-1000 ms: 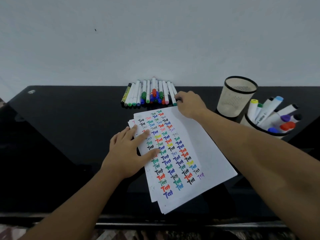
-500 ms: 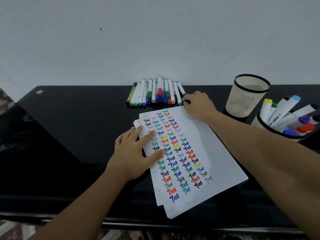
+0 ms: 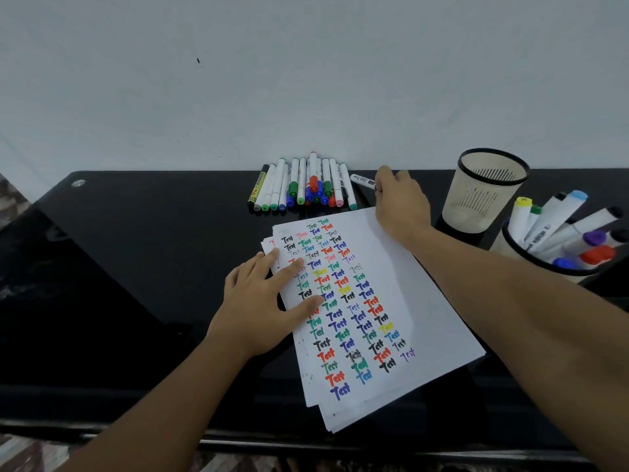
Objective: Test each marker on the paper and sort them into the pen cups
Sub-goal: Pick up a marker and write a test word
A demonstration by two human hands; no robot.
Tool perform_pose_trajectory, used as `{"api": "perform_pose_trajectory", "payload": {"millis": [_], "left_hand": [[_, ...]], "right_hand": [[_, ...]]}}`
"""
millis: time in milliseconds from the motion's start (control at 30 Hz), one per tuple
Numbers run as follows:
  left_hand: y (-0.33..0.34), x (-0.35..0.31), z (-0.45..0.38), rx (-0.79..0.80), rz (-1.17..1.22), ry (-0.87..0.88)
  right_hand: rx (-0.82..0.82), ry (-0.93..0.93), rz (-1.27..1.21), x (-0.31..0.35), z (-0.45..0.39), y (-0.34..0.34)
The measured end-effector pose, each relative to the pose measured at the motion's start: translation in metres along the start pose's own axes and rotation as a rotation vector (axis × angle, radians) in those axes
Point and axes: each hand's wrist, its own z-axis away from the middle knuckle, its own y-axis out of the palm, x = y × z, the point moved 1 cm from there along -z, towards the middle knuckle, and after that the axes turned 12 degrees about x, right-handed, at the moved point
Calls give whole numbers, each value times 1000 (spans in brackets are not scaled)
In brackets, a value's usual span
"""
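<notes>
A stack of white paper (image 3: 418,301) covered in coloured "Test" words lies on the black table (image 3: 136,267). My left hand (image 3: 269,301) presses flat on the paper's left edge. Behind the paper lies a row of several markers (image 3: 303,185). My right hand (image 3: 398,202) pinches a white marker (image 3: 362,180) lifted just right of the row. An empty mesh pen cup (image 3: 486,192) stands at the back right. A second pen cup (image 3: 541,267) holding several markers sits at the right edge.
A white wall (image 3: 306,80) rises right behind the table's back edge. The table's front edge runs along the bottom of the view. Bare black table surface stretches to the left of the paper.
My right hand has taken one white marker out of the row and moved it up and to the right. My left hand stays on the paper.
</notes>
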Motion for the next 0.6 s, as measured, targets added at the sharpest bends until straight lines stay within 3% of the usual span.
{"api": "perform_pose_trajectory", "payload": {"millis": [133, 233, 367, 467, 600], "left_hand": [[0, 0, 0, -2, -9, 1], [-1, -1, 0, 2, 2, 5], [-2, -1, 2, -16, 40, 19], [-3, -1, 3, -55, 63, 39], [-3, -2, 5, -123, 102, 60]], "right_hand": [[-226, -137, -133, 6, 14, -21], [-288, -220, -282, 12, 27, -35], [-366, -332, -224, 22, 49, -42], [-101, -423, -217, 35, 68, -48], [291, -581, 112, 58, 83, -43]]}}
